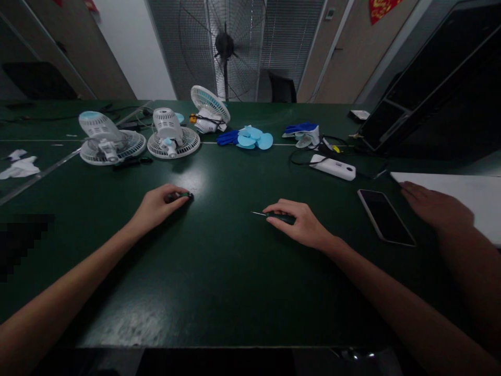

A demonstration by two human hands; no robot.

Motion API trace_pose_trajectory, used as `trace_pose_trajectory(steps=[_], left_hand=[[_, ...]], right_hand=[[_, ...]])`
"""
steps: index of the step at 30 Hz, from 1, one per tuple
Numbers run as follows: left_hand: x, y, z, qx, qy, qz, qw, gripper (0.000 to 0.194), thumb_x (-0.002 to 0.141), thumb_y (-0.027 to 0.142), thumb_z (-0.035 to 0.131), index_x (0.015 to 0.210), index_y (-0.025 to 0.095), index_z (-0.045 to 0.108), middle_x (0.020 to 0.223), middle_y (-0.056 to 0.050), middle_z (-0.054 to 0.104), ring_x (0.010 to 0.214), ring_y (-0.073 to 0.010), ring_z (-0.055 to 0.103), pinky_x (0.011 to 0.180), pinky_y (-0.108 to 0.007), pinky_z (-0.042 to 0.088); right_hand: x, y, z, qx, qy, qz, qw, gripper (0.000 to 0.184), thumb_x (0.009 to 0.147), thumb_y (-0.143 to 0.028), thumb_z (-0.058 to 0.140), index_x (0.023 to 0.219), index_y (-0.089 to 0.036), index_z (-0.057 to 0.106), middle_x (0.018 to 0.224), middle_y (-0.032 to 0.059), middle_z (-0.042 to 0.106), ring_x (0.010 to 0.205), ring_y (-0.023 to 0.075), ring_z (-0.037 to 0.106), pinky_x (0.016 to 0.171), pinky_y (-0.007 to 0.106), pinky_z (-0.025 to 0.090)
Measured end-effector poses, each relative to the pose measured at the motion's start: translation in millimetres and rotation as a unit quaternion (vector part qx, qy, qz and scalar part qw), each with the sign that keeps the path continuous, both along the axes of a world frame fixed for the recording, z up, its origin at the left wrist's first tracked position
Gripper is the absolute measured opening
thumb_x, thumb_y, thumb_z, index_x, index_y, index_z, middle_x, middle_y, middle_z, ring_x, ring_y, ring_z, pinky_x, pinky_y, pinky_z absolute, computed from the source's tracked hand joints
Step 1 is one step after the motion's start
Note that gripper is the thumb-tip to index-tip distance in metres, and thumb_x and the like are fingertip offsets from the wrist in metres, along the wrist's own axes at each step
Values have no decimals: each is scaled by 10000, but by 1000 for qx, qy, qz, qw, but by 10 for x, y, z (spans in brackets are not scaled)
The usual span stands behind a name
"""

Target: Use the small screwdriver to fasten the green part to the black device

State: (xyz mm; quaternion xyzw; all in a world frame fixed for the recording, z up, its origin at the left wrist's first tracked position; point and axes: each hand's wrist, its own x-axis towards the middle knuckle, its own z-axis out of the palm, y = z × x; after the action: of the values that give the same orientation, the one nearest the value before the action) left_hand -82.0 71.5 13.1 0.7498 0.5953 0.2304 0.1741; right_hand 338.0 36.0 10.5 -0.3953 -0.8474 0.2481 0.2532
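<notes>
My left hand rests on the green table, its fingers closed round a small dark green and black object whose kind I cannot make out. To the right, my right hand is closed on the dark handle of a screwdriver. Its thin metal shaft points left and lies low over the tabletop. The two hands are well apart, with bare table between them.
Three small white fans stand along the back left. Light blue fan blades, gloves and a white power strip lie behind my hands. A phone is at right, beside another person's hand on a white laptop-like slab.
</notes>
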Motion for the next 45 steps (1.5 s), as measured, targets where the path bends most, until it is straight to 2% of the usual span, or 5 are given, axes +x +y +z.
trace_pose_trajectory(steps=[5, 10, 25, 35, 45], left_hand=[[928, -308, -24, -33, -66, -168, 983, 289, 962, 422, 588, 1137, 248, 738, 1118, -68, 691, 885, -195, 632, 781, -336, 511], [1359, -495, -56, -37, -70, -233, 969, 227, 964, 373, 630, 1147, 273, 718, 1079, -47, 678, 904, -194, 620, 827, -371, 493], [1386, -513, -68, -43, -93, -232, 967, 203, 964, 320, 641, 1138, 259, 726, 1061, -53, 668, 897, -191, 611, 818, -373, 495], [1370, -498, -67, -49, -106, -238, 964, 212, 972, 334, 638, 1144, 246, 724, 1074, -48, 665, 895, -179, 612, 814, -350, 495], [1376, -494, -54, -44, -92, -245, 964, 215, 970, 313, 639, 1155, 243, 723, 1068, -54, 662, 915, -187, 607, 828, -357, 490]], right_hand=[[15, -20, 8, 7, -6, 19, 1000, 289, 1004, -366, 609, 1250, -236, 688, 1057, 65, 696, 894, 192, 634, 752, 336, 497], [46, -33, 36, -5, 11, 64, 998, 267, 996, -349, 618, 1218, -227, 700, 1056, 66, 701, 885, 190, 642, 758, 334, 507], [5, -38, 14, 8, -1, 76, 997, 234, 980, -326, 641, 1183, -240, 719, 1019, 52, 702, 855, 184, 644, 725, 323, 497], [-81, -102, 66, 9, 81, 48, 996, 208, 1002, -326, 616, 1163, -239, 715, 1038, 56, 707, 899, 194, 653, 784, 343, 517], [10, -47, 6, 18, 24, 83, 996, 208, 990, -307, 634, 1159, -232, 728, 998, 48, 689, 844, 173, 638, 731, 322, 501]])
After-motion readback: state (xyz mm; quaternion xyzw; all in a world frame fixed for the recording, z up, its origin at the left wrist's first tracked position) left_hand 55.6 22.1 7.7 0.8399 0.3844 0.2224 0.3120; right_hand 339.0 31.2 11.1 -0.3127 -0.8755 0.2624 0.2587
